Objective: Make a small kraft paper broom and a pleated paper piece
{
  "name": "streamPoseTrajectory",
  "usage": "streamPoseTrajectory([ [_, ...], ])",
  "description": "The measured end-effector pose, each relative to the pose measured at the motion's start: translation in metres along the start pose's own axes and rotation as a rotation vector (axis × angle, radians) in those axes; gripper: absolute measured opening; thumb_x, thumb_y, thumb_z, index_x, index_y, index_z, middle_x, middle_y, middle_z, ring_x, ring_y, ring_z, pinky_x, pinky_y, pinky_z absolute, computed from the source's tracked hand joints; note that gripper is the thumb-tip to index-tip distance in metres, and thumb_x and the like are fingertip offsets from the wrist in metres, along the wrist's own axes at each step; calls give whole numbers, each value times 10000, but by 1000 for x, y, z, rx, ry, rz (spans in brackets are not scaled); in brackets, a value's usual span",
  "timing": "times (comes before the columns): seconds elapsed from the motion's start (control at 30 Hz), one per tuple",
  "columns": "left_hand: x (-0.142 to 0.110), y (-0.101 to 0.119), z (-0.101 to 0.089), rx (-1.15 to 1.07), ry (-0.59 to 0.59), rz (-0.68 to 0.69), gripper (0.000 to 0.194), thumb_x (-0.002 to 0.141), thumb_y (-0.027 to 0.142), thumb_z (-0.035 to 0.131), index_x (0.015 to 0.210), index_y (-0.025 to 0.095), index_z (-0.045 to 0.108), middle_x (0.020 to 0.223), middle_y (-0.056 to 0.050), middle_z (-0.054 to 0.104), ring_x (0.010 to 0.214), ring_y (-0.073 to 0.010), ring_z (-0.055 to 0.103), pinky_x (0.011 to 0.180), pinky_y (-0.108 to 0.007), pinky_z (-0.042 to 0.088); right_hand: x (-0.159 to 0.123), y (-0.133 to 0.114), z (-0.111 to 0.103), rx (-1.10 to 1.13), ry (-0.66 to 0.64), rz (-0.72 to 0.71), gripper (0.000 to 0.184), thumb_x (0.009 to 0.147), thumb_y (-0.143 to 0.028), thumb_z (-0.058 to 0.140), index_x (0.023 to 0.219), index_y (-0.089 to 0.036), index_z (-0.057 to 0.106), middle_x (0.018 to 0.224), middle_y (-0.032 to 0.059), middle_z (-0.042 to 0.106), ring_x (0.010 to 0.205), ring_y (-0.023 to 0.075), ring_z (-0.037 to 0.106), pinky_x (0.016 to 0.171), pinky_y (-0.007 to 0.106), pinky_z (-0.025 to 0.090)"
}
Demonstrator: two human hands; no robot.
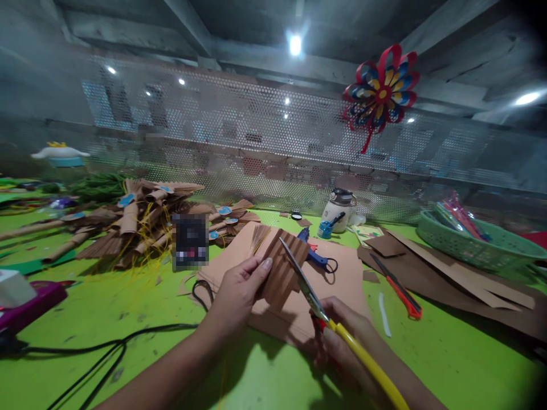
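My left hand [239, 290] is closed on a pleated piece of brown paper [284, 267], thumb on top, holding it above a flat brown sheet [346, 273]. My right hand [342, 341] grips yellow-and-red-handled scissors [316, 302]. Their blades point up and left and lie across the pleated paper's right edge. A thin fan of brown strips [258, 236] lies just behind the pleated paper.
A green table [128, 302] holds a pile of rolled brown paper pieces [137, 225] at the left, black cables [106, 347], a blue glue gun [314, 250], an orange cutter [401, 290], brown card strips [453, 273], a green basket [478, 245] and a white jar [339, 210]. A paper pinwheel [380, 94] hangs on the mesh wall.
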State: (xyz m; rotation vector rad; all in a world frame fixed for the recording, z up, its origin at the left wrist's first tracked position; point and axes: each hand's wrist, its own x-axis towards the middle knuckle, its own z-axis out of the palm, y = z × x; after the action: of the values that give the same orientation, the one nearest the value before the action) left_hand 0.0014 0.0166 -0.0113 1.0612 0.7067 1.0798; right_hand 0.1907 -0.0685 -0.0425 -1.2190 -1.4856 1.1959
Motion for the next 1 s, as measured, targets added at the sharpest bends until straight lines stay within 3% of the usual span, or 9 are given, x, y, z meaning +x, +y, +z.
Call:
streamPoseTrajectory([
  [0.13,-3,0,3,23,-11,10,265,732,367,704,838,127,666,691,-25,643,614,-128,579,615,-241,492,2,5,2,55,21,38,556,726,-712,528,939,-201,476,665,-22,472,526,104,493,487,228,442],
  [0.4,-9,1,10,38,-13,10,285,708,396,713,792,127,675,635,-14,614,600,-132,551,581,-229,472,8,11,4,85,59,119,581,706,-743,513,930,-208,483,649,-17,475,509,111,502,473,236,455],
  [0.7,-10,1,9,47,-29,7,330,696,440,714,801,130,673,689,-30,650,656,-160,582,628,-260,473,4,1,1,3,35,35,520,754,-684,534,888,-185,476,650,-26,452,513,77,414,443,180,352],
  [1.0,-7,-2,7,-3,-77,-27,313,720,429,701,773,124,651,673,-29,642,605,-135,561,589,-238,447,3,1,2,-42,60,-22,506,801,-680,469,884,-181,483,629,-34,420,504,71,366,423,178,289],
])
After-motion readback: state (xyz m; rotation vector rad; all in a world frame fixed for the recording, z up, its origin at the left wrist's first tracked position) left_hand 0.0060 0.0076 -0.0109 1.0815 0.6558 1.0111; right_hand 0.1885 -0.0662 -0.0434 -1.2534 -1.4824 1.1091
